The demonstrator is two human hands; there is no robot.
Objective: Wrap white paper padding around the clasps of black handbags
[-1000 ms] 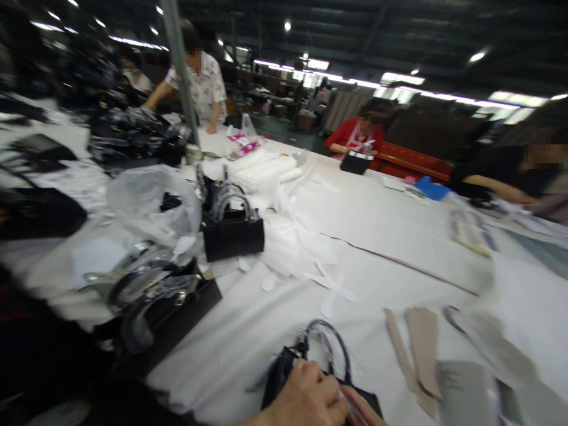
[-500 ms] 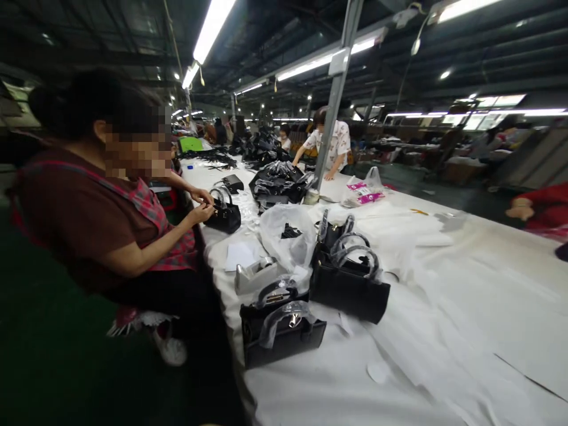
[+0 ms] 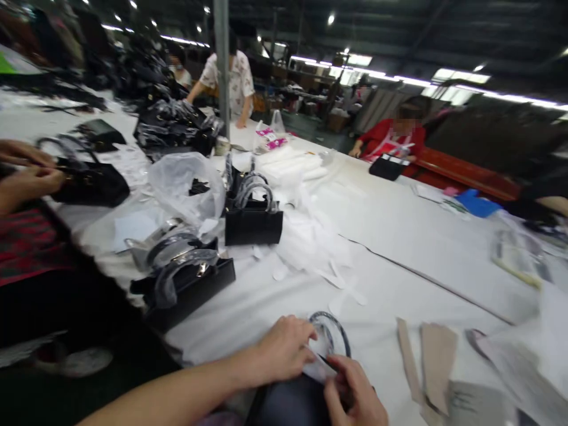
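At the bottom of the head view a black handbag (image 3: 288, 405) stands close to me, partly hidden by my hands and cut off by the frame edge. Its looped handle (image 3: 344, 331) rises behind my fingers, covered in clear plastic. My left hand (image 3: 284, 349) reaches over the bag's top edge, its fingers closed on a whitish plastic wrap (image 3: 317, 365). On the other side my right hand (image 3: 355, 393) is closed at the same wrap, where a thin dark edge meets its fingertips. Motion blurs the exact grip of both hands.
More black handbags (image 3: 254, 228) stand left of centre, near a clear plastic bag (image 3: 186, 168). Beige strips (image 3: 437, 361) lie at my right. A co-worker's hands (image 3: 31, 171) handle a bag at far left; a person in red (image 3: 388, 139) sits across the white-covered table (image 3: 377, 219).
My view has swung right and down. My two hands and the handbag between them have come into sight, and the co-worker on the left has slid mostly out of frame.
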